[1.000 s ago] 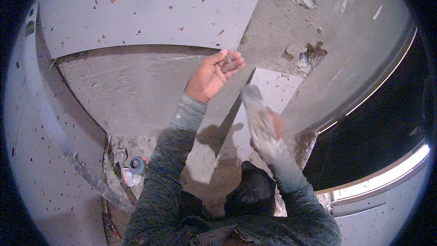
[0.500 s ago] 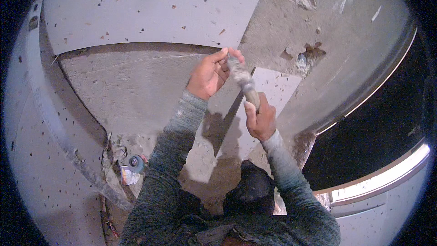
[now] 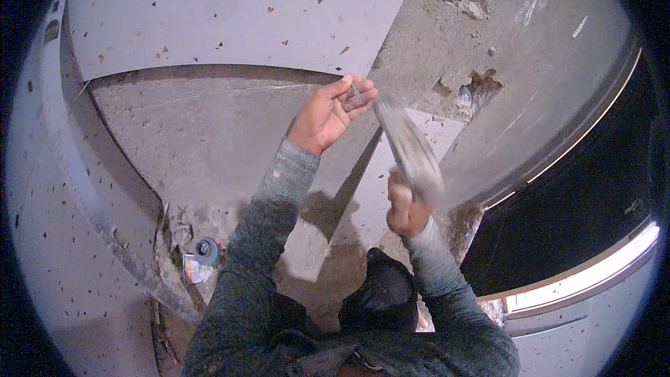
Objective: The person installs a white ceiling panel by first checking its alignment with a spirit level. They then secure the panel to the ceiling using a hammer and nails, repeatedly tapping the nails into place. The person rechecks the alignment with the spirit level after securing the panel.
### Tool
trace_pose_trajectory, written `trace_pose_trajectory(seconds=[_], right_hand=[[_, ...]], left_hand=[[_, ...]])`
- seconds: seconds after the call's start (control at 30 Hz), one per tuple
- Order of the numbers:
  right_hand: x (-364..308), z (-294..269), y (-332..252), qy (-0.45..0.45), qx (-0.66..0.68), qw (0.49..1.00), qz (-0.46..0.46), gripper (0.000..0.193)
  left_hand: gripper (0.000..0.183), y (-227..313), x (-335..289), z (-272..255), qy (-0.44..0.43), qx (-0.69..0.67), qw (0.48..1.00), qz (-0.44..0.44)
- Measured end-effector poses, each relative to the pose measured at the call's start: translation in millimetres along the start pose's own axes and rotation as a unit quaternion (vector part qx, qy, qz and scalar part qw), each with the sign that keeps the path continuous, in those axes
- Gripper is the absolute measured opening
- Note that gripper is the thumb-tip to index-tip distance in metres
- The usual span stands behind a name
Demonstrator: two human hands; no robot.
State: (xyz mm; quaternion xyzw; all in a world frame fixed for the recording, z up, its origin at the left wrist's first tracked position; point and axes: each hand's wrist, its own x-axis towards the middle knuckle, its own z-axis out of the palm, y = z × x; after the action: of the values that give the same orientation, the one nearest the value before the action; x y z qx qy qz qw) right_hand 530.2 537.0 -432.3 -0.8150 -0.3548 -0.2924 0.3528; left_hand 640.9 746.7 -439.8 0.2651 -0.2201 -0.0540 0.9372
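Left hand (image 3: 322,121): pinches a small, thin grey piece (image 3: 355,89) near the speckled white slab (image 3: 223,10); best kept steady.
Right hand (image 3: 407,213): grips a long, blurred grey-brown tool (image 3: 407,141); aim carefully.

Grey-beige tool (image 3: 412,146), off-white panel (image 3: 230,14) with brown flecks

Just below the wall panel (image 3: 234,21), near its lower right corner, stood the left hand (image 3: 324,117); farther below the panel lay the right hand (image 3: 407,211) and the tape roll (image 3: 212,255); to the panel's right, the wall hole (image 3: 486,82).
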Motion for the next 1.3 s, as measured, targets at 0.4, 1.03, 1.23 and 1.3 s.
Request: trace_pose_trajectory(seconds=[0.4,1.03,1.23,1.3], right_hand=[[-11,15,-2,0.004,-0.014,1.0,-0.003,0.043],[6,21,6,-0.018,0.021,0.995,0.1,0.041],[-41,32,52,0.043,-0.096,0.994,-0.014,0.031],[1,34,22,0.024,-0.04,0.996,0.071,0.032]], left_hand=[[0.025,2,-4,13,0.027,-0.026,0.999,0.017],[0.028,6,-3,1,0.044,-0.02,0.998,-0.026],[0.024,-3,-3,13,0.022,-0.055,0.998,0.009],[0.023,-1,-2,7,0.007,-0.07,0.997,-0.021]])
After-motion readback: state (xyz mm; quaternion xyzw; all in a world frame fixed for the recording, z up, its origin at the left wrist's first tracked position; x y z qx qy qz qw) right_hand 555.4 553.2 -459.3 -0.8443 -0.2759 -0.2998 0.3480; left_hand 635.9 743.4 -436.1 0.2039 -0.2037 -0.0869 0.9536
